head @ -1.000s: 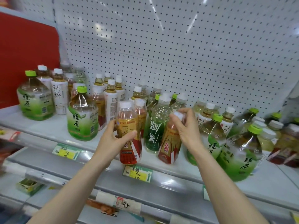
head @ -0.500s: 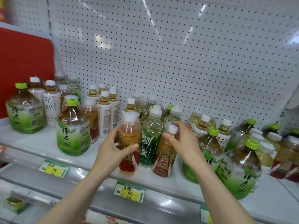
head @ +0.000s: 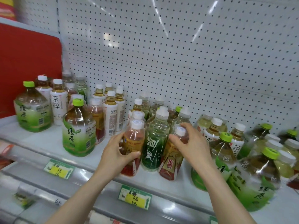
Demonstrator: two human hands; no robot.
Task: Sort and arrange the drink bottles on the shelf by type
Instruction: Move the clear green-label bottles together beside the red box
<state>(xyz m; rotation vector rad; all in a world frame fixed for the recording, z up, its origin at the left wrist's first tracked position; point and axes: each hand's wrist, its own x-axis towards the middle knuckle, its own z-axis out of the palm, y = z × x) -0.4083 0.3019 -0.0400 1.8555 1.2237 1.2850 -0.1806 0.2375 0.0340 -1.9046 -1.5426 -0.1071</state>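
Observation:
My left hand (head: pixel 118 152) wraps around an upright gold-and-red bottle (head: pixel 135 139) with a white cap at the shelf's front. My right hand (head: pixel 189 144) grips the neck of a second gold-and-red bottle (head: pixel 169 164), which leans left. Between them stands a green-labelled clear bottle (head: pixel 153 143), touching both. Large green tea bottles with green caps stand at the left (head: pixel 76 131), far left (head: pixel 32 110) and right (head: pixel 257 180). Slim white-labelled tea bottles (head: pixel 111 118) stand behind.
The white shelf (head: pixel 48 141) has a pegboard back wall (head: pixel 178 54) and a red panel (head: pixel 29 65) at the left. Price tags (head: pixel 135 197) hang on the front rail. More mixed bottles crowd the right end (head: pixel 289 151). A lower shelf edge shows below.
Both bottles have settled back on the shelf beside the green one; my hands stay on them. The camera view has shifted, so the shelf sits lower in frame.

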